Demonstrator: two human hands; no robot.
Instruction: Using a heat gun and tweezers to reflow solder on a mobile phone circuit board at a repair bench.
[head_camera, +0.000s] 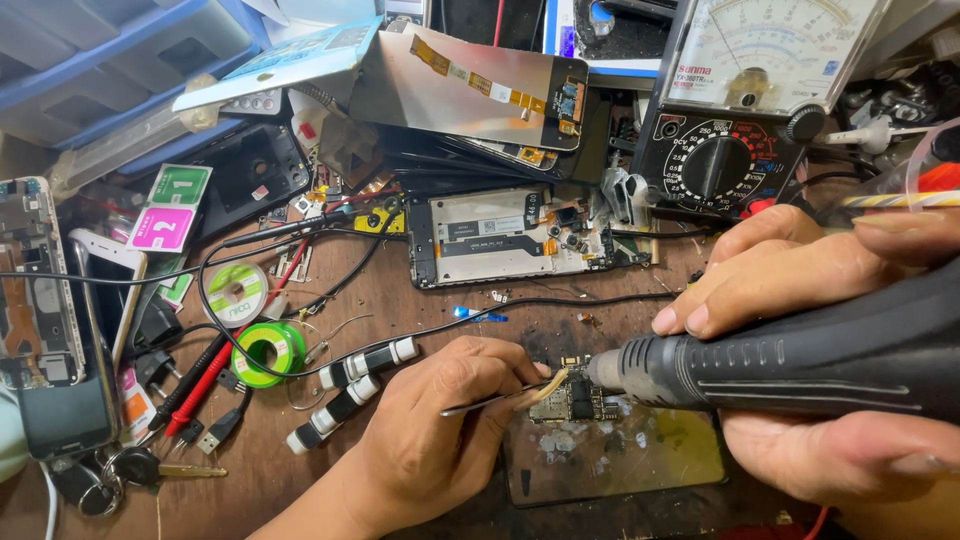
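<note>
Low in the middle of the frame, a small circuit board (572, 398) lies on a stained mat (650, 455) at the near edge of the worktop (400, 310), squarely between the two hands. From its left, thin tweezers (490, 402) run almost level, their tips meeting the board's upper left corner, where a pale strip sits; the left hand (440, 430) is clamped on them, knuckles up, and is the nearer of the two to the board. From its right, the metal nozzle of a thick black hot-air tool (800, 365) points leftward along the same near-horizontal line, its mouth just beside the board's top edge. The right hand (800, 290) wraps that tool from above and below, fingers closed round the barrel. Beyond the board, toward the upper middle, lies an opened phone (520, 238), with an analogue meter (740, 110) at upper right. Solder reels (262, 345) and red probes (200, 385) lie at left.
</note>
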